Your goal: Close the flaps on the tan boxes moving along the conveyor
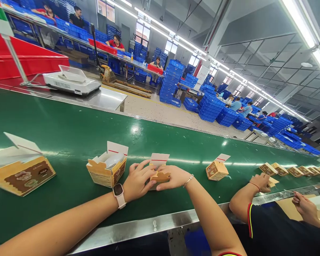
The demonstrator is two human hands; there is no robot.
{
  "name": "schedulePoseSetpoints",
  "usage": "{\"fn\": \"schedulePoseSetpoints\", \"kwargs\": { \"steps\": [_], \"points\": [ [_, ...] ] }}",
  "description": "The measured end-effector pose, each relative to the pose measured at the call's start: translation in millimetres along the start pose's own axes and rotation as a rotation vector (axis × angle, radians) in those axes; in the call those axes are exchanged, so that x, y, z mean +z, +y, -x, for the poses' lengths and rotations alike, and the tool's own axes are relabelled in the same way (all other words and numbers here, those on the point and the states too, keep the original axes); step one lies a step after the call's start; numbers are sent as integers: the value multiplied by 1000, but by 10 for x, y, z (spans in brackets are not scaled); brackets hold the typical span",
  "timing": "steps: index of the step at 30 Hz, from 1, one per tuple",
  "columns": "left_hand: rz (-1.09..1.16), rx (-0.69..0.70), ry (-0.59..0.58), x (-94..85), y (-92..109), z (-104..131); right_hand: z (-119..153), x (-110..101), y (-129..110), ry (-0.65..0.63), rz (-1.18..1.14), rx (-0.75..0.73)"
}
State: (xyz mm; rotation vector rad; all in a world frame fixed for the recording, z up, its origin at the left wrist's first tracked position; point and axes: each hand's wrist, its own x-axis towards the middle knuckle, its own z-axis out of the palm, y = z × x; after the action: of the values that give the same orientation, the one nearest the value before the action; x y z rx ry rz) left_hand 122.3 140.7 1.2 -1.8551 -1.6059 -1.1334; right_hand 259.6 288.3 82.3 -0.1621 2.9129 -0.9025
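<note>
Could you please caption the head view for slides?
Left hand and right hand on an open carton, green conveyor belt beneath.

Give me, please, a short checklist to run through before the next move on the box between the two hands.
1. Left hand and right hand both at the box: ok.
2. White flap with the red line folded down: not ok, it stands up.
3. Contents in place: cannot tell, the inside is hidden.
4. Co-worker's hand clear of this box: ok, it is farther right.
5. Neighbouring box on the left standing apart from this one: ok.
</note>
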Motion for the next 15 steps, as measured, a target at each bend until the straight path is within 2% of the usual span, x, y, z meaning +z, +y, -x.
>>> {"fn": "schedulePoseSetpoints", "kwargs": {
  "steps": [4,6,9,12,15],
  "points": [
    [70,-125,-114,111,-14,-114,128,64,53,277,-319,70],
    [134,-151,-168,138,-21,-157,188,126,64,373,-382,57],
    [190,-147,-190,142,-27,-155,272,236,94,491,-350,36],
    [219,-127,-176,134,-14,-86,366,352,150,612,-289,77],
    [271,-133,-193,136,33,-33,432,478,203,693,-105,49]
  ]
}}
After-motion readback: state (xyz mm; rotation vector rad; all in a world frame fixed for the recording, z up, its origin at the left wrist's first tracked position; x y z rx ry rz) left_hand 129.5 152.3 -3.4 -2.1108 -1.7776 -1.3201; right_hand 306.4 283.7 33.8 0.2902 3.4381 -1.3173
